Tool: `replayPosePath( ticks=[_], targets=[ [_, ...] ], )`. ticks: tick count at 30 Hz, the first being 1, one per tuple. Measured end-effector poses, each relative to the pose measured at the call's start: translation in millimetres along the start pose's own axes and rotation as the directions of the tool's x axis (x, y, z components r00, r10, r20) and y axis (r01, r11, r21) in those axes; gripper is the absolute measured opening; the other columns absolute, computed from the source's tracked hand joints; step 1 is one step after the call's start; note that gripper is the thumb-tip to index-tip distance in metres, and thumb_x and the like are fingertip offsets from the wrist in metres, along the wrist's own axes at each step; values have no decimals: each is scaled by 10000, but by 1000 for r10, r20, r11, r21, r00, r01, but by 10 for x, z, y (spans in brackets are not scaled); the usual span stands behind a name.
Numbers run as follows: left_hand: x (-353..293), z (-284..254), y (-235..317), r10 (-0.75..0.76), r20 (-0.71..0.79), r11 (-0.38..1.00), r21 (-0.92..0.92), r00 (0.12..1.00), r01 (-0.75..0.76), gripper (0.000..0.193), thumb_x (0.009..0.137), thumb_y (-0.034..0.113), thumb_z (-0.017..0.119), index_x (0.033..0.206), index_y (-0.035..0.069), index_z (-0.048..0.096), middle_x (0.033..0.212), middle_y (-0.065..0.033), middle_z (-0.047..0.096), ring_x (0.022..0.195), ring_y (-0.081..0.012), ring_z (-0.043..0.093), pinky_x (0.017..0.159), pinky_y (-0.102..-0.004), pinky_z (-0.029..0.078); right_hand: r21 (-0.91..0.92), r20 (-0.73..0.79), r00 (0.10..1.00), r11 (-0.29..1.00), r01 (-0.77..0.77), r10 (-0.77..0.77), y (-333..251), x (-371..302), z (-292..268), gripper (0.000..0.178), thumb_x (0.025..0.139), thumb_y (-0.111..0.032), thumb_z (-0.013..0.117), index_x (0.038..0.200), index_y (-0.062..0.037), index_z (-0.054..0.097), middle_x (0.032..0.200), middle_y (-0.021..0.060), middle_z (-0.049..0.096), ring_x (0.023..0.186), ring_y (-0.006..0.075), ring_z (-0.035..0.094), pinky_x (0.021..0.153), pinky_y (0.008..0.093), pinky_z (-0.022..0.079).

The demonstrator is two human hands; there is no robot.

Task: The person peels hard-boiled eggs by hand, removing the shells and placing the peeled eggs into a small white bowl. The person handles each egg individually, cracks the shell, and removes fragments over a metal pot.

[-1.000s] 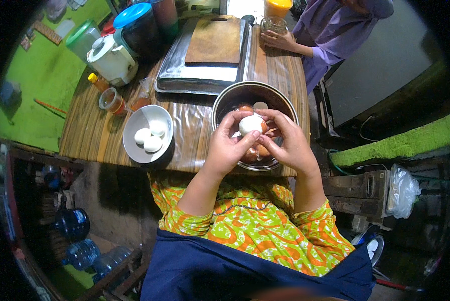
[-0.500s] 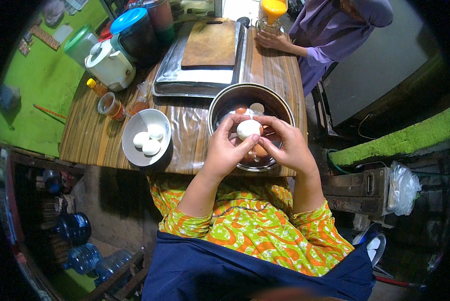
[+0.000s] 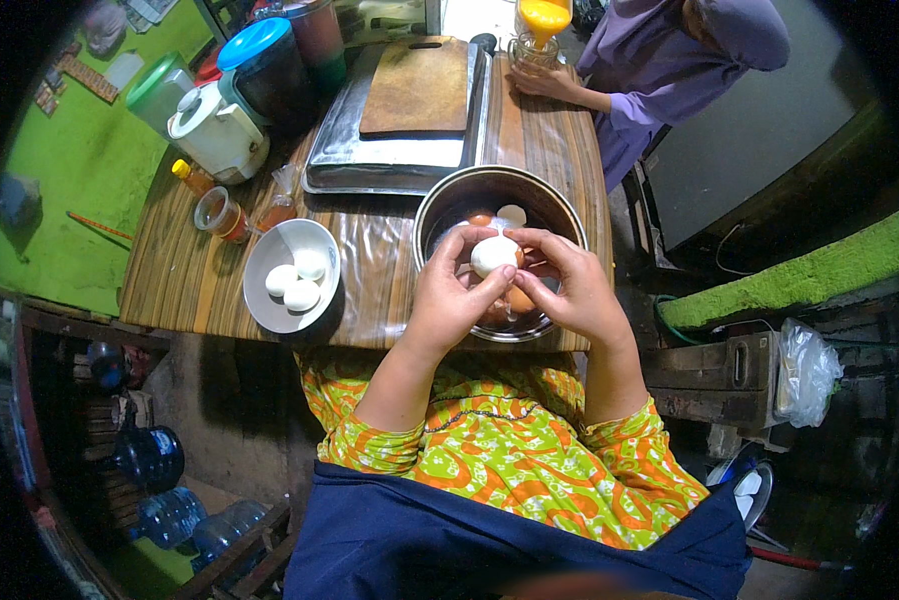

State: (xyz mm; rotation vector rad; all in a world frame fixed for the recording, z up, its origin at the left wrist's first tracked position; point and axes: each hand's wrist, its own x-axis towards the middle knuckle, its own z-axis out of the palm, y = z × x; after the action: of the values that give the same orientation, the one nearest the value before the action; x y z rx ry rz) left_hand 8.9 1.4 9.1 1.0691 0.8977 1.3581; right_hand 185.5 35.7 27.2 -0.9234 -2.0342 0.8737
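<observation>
At the worktop's (image 3: 377,275) near edge, the left hand (image 3: 453,292) and right hand (image 3: 575,290) pinch 1 partly peeled egg (image 3: 493,256) over a metal pot (image 3: 561,207) holding brown eggs (image 3: 518,298). Leftward along that edge, a white bowl (image 3: 319,238) contains 3 white eggs (image 3: 301,294). Nearer the left edge, a clear cup (image 3: 233,222) holds something reddish.

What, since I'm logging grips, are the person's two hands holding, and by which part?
A partly peeled egg, above the pot: the left hand holds its left side, the right hand its right side, where brown shell shows.
</observation>
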Motion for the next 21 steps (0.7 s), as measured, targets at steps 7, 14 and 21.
replayPosePath(
  ticks=[7,14,21],
  targets=[
    [3,-11,-28,36,-13,998,54,999,-35,342,858,28,687,1156,5,520,1107,-82,598,1032,-158,629,872,-285,537,-24,40,999,1000,-14,15,-12,10,-8,395,853,-13,667,1237,10,575,1129,129,631,980,163,650,834,290,560],
    [8,-25,-41,32,-13,998,47,999,-31,345,857,27,686,1160,9,522,1110,-86,601,1035,-163,633,869,-289,540,-24,36,999,1000,-17,18,-16,22,2,387,853,-14,665,1230,11,580,1096,129,636,962,155,651,826,286,558],
    [8,-25,-44,38,-11,998,40,999,-38,350,858,29,686,1164,6,517,1113,-93,602,1035,-166,636,872,-288,539,-17,31,999,999,-35,36,14,9,15,393,853,-18,669,1234,14,578,1102,124,631,961,148,648,823,280,555]
  ],
)
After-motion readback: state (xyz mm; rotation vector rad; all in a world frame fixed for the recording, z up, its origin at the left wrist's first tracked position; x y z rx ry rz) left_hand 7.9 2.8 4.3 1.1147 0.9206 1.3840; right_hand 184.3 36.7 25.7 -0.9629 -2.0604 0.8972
